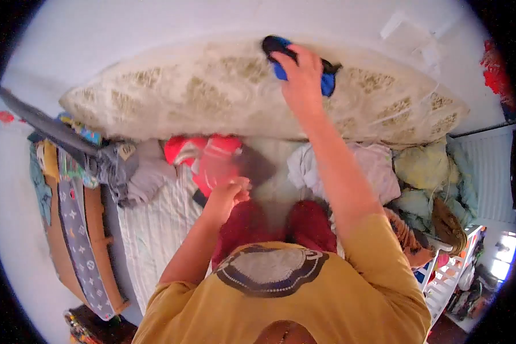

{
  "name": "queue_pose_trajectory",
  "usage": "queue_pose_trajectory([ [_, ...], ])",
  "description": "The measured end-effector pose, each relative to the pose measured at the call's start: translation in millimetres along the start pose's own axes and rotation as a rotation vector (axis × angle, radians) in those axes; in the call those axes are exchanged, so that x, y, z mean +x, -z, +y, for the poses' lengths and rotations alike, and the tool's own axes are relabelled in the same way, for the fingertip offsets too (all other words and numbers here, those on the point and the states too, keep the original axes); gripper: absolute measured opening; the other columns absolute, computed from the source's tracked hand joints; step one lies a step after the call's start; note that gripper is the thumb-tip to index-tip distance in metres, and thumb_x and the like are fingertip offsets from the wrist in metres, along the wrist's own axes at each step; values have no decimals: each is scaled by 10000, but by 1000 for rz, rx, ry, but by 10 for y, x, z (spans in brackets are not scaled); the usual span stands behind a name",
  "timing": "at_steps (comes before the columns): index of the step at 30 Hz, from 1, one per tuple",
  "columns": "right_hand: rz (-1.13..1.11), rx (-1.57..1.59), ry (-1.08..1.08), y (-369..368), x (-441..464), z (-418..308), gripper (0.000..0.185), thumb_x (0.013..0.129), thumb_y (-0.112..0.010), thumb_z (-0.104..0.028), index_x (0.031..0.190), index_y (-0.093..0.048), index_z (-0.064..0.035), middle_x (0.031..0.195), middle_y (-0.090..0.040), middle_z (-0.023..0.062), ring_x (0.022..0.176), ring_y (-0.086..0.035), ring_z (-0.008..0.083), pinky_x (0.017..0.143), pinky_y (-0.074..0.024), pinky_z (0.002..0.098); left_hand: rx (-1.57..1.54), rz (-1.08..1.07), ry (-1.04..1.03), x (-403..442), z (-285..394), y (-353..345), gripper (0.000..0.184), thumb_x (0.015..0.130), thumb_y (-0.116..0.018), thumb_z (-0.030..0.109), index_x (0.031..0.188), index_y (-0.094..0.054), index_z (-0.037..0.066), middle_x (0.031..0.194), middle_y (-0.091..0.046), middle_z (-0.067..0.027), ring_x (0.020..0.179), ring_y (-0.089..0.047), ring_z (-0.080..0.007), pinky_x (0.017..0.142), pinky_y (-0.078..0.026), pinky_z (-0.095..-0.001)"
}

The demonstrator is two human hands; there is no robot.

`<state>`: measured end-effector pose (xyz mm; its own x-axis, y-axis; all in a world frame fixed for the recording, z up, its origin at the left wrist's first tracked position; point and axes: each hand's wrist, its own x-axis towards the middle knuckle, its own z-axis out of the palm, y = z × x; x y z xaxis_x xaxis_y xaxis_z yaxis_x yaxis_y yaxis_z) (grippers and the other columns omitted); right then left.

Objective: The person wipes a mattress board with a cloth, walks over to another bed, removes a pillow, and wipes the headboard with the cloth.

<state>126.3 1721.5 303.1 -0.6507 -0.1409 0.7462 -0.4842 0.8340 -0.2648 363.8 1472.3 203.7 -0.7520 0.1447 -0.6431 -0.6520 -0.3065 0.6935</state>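
Observation:
Up at the top edge of a cream, gold-patterned padded panel (pixel 200 94), my right hand (pixel 304 69) is closed on a bunched blue-and-black cloth item (pixel 328 80). Whether it is a cap or a piece of clothing I cannot make out. Lower down, my left hand (pixel 232 192) is beside a red-and-white garment (pixel 212 157), with its fingers bent. Blur hides whether they grip the cloth. A smeared dark grey patch (pixel 258 166) of cloth lies just past these fingers.
A striped sheet (pixel 155 235) covers the bed under me. Grey clothes (pixel 146 172) lie at left near a cardboard box (pixel 94 241). Pale pink cloth (pixel 375 169) and a yellow pillow-like bundle (pixel 424 166) lie at right. A white rack (pixel 447 275) stands at lower right.

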Motion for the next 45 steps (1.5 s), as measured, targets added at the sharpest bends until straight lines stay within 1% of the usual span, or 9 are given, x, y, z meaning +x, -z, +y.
queue_pose_trajectory([
  [3, -95, 364, -90, -48, -409, -304, 473, 763, -756, -24, 1222, -707, -130, 1247, -615, 155, 1201, -563, 372, 1033, -458, 429, -57, -44, -57, -258, -400, 266, 187, 1018, -597, 105, 1170, -672, 25, 1096, -687, -76, 899, -667, -189, 881, -579, -384],
  [10, -45, 812, -926, 774, -1844, -590, 466, 887, -775, -167, 1326, -650, -71, 1253, -673, 108, 1119, -629, 225, 994, -484, 348, -140, 73, -108, -1450, -1311, 899, 196, 1019, -591, 88, 1183, -672, 17, 1148, -699, -114, 971, -683, -192, 886, -593, -330],
  [20, -128, 1199, -1178, 1312, -2832, -1485, 461, 928, -750, -138, 1351, -603, -28, 1217, -683, 74, 1111, -647, 210, 979, -514, 378, -458, 341, -346, -2779, -1831, 1732, 158, 1002, -583, 62, 1151, -615, 18, 1060, -713, -115, 766, -645, -171, 684, -533, -276],
  [21, -112, 1180, -1191, 1176, -2765, -1509, 472, 938, -740, -144, 1370, -581, -40, 1232, -673, 79, 1116, -640, 222, 988, -514, 394, -410, 340, -391, -2729, -2062, 1987, 106, 1001, -581, 80, 1098, -603, 44, 941, -676, -79, 695, -595, -167, 606, -484, -284],
  [25, 21, 1240, -1069, 525, -2412, -1816, 580, 958, -724, -170, 1472, -465, -101, 1330, -610, 91, 1165, -600, 250, 967, -524, 435, -527, 425, -364, -2877, -2430, 2475, 65, 1002, -519, 93, 1025, -578, 82, 822, -578, -38, 644, -521, -146, 543, -408, -285],
  [29, 23, 1227, -1203, -111, -2369, -2111, 440, 975, -707, -195, 1373, -524, -152, 1272, -622, 84, 1120, -607, 268, 912, -553, 481, -483, 443, -196, -2914, -2288, 2828, 103, 967, -472, 78, 1008, -563, 104, 805, -520, -22, 635, -486, -134, 530, -359, -272],
  [35, 71, 1263, -1344, -476, -2199, -2139, 400, 980, -701, -214, 1326, -544, -88, 1247, -640, 102, 1088, -641, 292, 883, -569, 514, -605, 359, -102, -2552, -1740, 3323, 120, 936, -502, 166, 984, -569, 80, 785, -530, -31, 615, -472, -145, 518, -344, -275],
  [42, 282, 1013, -872, -991, -1019, -1993, 527, 943, -747, -188, 1404, -521, -73, 1339, -592, 115, 1160, -615, 295, 978, -525, 460, -524, 312, -180, -2330, -1775, 3715, 206, 1003, -501, 211, 1039, -598, 33, 803, -543, -46, 621, -489, -148, 523, -378, -288],
  [45, 385, 519, -562, -1757, -423, -1805, 617, 858, -807, -131, 1413, -538, -118, 1342, -536, 138, 1207, -541, 324, 1048, -449, 433, -559, 304, -80, -2224, -2185, 3955, 202, 1039, -499, 190, 1070, -611, 25, 812, -559, -52, 617, -497, -148, 517, -389, -299],
])
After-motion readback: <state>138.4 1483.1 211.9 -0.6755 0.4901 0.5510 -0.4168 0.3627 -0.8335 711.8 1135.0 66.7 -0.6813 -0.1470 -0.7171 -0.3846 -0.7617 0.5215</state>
